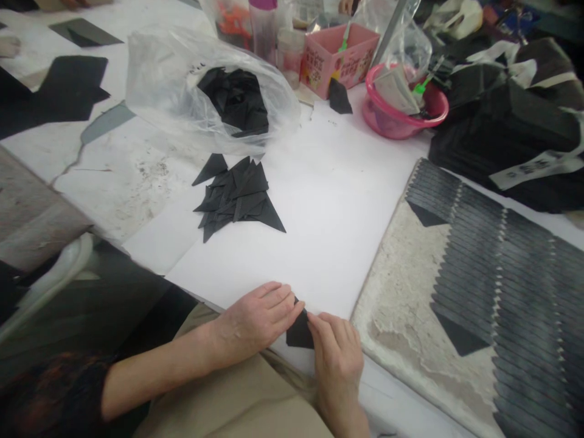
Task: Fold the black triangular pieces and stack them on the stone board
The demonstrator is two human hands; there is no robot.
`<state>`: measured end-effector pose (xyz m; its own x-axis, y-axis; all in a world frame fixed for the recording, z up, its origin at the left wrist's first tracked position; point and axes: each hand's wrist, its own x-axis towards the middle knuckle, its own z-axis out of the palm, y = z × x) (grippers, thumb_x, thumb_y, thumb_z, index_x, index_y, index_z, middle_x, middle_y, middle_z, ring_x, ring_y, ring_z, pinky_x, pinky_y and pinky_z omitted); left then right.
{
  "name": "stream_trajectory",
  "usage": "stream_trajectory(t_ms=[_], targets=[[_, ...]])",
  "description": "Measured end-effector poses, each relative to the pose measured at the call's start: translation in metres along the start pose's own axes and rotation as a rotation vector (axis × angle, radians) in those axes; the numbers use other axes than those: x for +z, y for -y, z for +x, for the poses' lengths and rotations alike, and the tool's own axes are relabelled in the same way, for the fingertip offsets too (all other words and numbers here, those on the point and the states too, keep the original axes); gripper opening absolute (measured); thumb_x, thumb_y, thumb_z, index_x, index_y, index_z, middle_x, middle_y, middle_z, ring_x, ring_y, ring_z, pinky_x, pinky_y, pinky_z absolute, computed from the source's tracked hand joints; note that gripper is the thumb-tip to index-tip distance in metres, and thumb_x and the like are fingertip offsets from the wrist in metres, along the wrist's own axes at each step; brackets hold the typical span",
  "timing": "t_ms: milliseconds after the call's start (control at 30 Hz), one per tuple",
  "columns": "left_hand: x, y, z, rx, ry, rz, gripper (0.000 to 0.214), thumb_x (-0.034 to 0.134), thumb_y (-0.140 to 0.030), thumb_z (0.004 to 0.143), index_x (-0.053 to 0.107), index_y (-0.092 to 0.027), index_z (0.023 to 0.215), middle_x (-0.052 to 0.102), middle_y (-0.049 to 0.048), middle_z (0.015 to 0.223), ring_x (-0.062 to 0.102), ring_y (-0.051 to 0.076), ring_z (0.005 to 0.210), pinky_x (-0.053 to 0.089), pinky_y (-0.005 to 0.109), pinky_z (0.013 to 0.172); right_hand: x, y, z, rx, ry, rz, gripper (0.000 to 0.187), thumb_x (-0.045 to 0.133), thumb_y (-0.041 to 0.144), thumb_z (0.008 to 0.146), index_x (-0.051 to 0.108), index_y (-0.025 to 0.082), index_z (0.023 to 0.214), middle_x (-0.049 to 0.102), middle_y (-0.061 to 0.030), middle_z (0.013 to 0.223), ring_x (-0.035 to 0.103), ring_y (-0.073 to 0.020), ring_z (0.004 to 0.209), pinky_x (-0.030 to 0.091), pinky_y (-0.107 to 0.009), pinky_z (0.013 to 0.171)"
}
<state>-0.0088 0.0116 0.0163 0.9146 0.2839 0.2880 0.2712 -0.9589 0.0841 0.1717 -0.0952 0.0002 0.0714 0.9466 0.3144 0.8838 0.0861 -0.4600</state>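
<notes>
At the front edge of the white table, a small black flat piece [300, 331] lies between my two hands. My left hand [262, 315] rests on its upper left edge, fingers together and pressing down. From the other side my right hand [336, 345] pinches the same piece near its top corner. The fingers cover part of its outline. A loose pile of pointed black pieces [235, 198] lies on the white sheet farther off. To the right, overlapping rows of similar black pieces [469, 243] are laid out on a worn board [396, 298].
Behind the pile lies a clear plastic bag [159, 91] with black pieces inside. A pink basket [337, 58] and a pink bowl [396, 125] stand at the back. Stacked black material [515, 128] sits at the right. Larger black sheets [68, 85] lie at the left.
</notes>
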Motion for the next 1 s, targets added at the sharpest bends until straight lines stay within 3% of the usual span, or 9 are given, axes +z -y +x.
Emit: stream_trajectory(t_ms=[200,433,600,1000], targets=[[0.002,-0.010,-0.004,-0.030,0.043,0.065,0.033,0.046,-0.013,0.096,0.056,-0.008,0.127,0.061,0.0138,0.121,0.054,0.029,0.120,0.048,0.044,0.101,-0.013,-0.006,-0.006,-0.052,0.021,-0.011,0.015,0.050,0.017,0.097,0.064,0.019,0.101,0.066,-0.0033,0.089,0.055,-0.0154,0.082,0.036,-0.032,0.074],[0.004,-0.013,-0.001,-0.025,0.048,0.116,0.033,0.048,-0.013,0.096,0.055,-0.005,0.127,0.060,0.0149,0.120,0.053,0.030,0.120,0.045,0.045,0.103,-0.011,-0.005,-0.015,-0.066,-0.007,-0.058,0.025,0.043,0.015,0.098,0.065,0.017,0.110,0.064,-0.0075,0.094,0.054,-0.0173,0.085,0.037,-0.033,0.075],[0.007,-0.015,0.002,0.011,0.007,0.041,0.026,0.045,-0.011,0.096,0.061,-0.005,0.117,0.060,0.0141,0.122,0.054,0.025,0.118,0.045,0.039,0.103,-0.009,-0.003,-0.017,-0.051,-0.020,-0.071,0.025,0.044,0.014,0.098,0.065,0.017,0.110,0.063,-0.0074,0.091,0.053,-0.0171,0.084,0.038,-0.033,0.074],[0.001,-0.020,0.002,-0.017,0.038,0.057,0.032,0.044,-0.013,0.098,0.056,-0.008,0.127,0.061,0.0139,0.120,0.054,0.027,0.118,0.046,0.041,0.098,-0.019,-0.011,-0.020,-0.053,-0.009,-0.066,0.018,0.049,0.016,0.096,0.066,0.019,0.102,0.065,-0.0045,0.089,0.055,-0.0155,0.083,0.037,-0.032,0.075]])
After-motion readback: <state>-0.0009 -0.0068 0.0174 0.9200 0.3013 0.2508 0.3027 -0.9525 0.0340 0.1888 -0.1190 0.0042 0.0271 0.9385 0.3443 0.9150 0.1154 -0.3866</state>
